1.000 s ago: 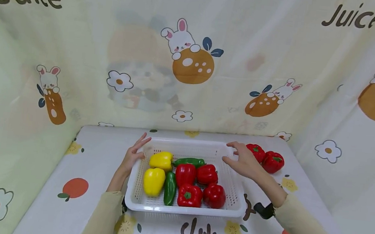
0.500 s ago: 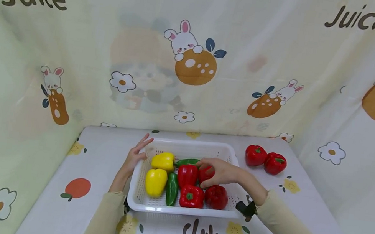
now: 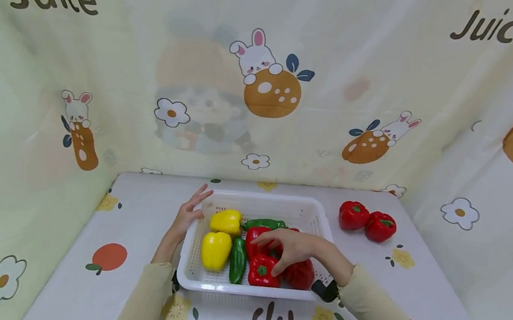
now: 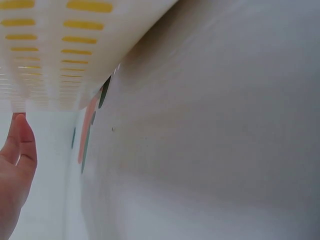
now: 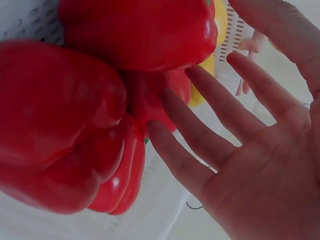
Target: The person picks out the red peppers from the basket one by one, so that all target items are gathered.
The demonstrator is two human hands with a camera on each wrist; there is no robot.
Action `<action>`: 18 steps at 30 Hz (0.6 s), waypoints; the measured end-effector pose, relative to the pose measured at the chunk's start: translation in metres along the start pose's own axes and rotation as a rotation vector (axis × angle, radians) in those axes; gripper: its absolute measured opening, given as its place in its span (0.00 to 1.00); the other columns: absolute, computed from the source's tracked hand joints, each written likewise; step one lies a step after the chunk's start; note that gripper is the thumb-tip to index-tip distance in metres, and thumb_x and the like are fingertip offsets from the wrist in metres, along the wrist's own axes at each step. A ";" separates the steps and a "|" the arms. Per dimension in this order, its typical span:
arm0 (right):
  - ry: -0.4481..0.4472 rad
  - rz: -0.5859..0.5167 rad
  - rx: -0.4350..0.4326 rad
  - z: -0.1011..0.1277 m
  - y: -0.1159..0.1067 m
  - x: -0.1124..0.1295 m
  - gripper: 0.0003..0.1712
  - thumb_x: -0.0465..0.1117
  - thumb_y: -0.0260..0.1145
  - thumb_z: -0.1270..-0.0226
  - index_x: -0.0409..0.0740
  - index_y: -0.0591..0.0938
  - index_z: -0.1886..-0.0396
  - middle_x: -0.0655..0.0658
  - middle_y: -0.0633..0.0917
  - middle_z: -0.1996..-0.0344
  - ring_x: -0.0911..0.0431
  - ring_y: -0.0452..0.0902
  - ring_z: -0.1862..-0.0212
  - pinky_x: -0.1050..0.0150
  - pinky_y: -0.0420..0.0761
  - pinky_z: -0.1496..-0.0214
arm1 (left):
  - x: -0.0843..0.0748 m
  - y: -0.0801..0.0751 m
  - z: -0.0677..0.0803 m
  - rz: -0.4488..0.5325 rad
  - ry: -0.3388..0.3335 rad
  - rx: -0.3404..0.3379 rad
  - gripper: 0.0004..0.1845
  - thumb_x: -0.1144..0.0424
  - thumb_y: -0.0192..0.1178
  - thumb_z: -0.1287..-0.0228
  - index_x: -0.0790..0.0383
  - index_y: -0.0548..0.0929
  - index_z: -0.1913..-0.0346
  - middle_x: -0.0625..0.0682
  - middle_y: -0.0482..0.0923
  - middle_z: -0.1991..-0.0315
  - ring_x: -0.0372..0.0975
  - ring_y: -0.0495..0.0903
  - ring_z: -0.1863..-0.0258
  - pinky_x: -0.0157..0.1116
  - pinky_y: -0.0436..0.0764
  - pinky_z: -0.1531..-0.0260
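My left hand [image 3: 185, 218] rests at the left rim of a white plastic basket [image 3: 195, 284], its fingers extended and the thumb at the edge. In the left wrist view, fingertips meet the basket's slotted wall [image 4: 55, 50]. Over the basket's right half, my right hand [image 3: 294, 246] reaches down with spread fingers, holding nothing. Its thumb lies right at the front red bell pepper [image 3: 260, 274]; its fingers overlap another red bell pepper [image 3: 255, 234]. Below the palm is a third red bell pepper [image 3: 298, 275]. Another behind is mostly hidden. In the right wrist view, the open palm [image 5: 265, 170] faces the peppers.
In the basket's left part lie two yellow bell peppers [image 3: 215, 251] and a green chili pepper [image 3: 237, 261]; another green pepper [image 3: 264, 224] lies along the back. Two red bell peppers [image 3: 381, 227] stand on the table outside, at right. A printed curtain [image 3: 314, 151] hangs behind the table.
My right hand has moved from the basket's back right corner inward and forward, over the red peppers to the front one. My left hand has stayed at the left rim.
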State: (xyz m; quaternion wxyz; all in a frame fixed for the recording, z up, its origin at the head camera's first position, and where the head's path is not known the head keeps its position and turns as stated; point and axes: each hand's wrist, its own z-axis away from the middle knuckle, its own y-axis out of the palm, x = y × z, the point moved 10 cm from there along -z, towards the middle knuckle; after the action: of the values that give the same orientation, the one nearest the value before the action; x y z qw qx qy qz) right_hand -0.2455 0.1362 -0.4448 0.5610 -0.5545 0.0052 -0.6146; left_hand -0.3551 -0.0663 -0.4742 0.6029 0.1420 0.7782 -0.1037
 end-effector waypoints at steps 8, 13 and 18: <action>0.048 0.043 0.055 -0.008 0.007 -0.003 0.40 0.39 0.76 0.55 0.57 0.74 0.39 0.49 0.75 0.44 0.46 0.68 0.43 0.51 0.78 0.50 | 0.002 -0.001 -0.001 -0.015 0.005 0.000 0.31 0.85 0.44 0.47 0.74 0.66 0.36 0.55 0.48 0.26 0.52 0.40 0.27 0.56 0.45 0.33; 0.104 0.068 0.081 -0.009 0.011 -0.007 0.40 0.37 0.77 0.57 0.62 0.75 0.40 0.53 0.75 0.45 0.47 0.69 0.43 0.53 0.78 0.51 | 0.001 -0.001 0.000 -0.010 -0.009 -0.002 0.31 0.83 0.44 0.46 0.71 0.66 0.35 0.54 0.47 0.26 0.51 0.41 0.27 0.55 0.48 0.34; 0.132 0.105 0.091 -0.011 0.013 -0.009 0.40 0.37 0.77 0.57 0.67 0.76 0.42 0.56 0.74 0.45 0.49 0.68 0.44 0.51 0.78 0.51 | 0.000 0.000 0.000 -0.021 0.000 0.003 0.31 0.83 0.43 0.46 0.72 0.66 0.35 0.56 0.47 0.26 0.52 0.40 0.27 0.56 0.48 0.34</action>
State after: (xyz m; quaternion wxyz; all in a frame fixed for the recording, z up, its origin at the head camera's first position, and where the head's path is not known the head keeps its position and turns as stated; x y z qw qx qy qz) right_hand -0.2462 0.1307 -0.4632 0.6154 -0.4857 0.0434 -0.6192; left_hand -0.3549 -0.0668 -0.4739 0.6017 0.1346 0.7794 -0.1113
